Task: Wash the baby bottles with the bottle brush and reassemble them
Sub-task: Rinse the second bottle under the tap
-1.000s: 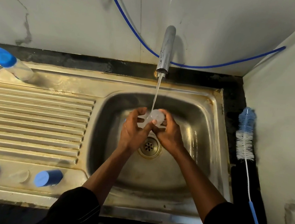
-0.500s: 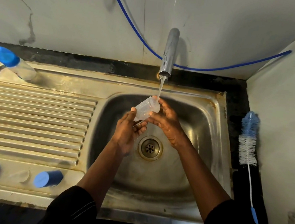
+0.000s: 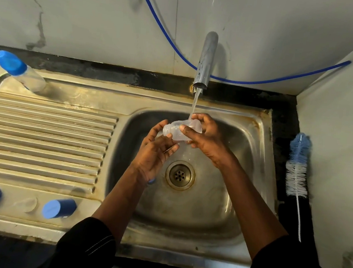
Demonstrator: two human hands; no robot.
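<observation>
Right hand (image 3: 208, 139) clamped on clear bottle (image 3: 179, 131) | left hand (image 3: 156, 151) cupped at its neck | change: bottle now tipped sideways under tap stream (image 3: 195, 102) | rinsing, reassembly pending

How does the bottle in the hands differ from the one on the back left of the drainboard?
The held bottle has no cap, its threaded neck bare; the drainboard bottle wears a blue cap. The held bottle lies sideways under the running water, gripped by the left hand and right hand; the drainboard bottle stands untouched and apart from the tap. Both have clear bodies.
</observation>
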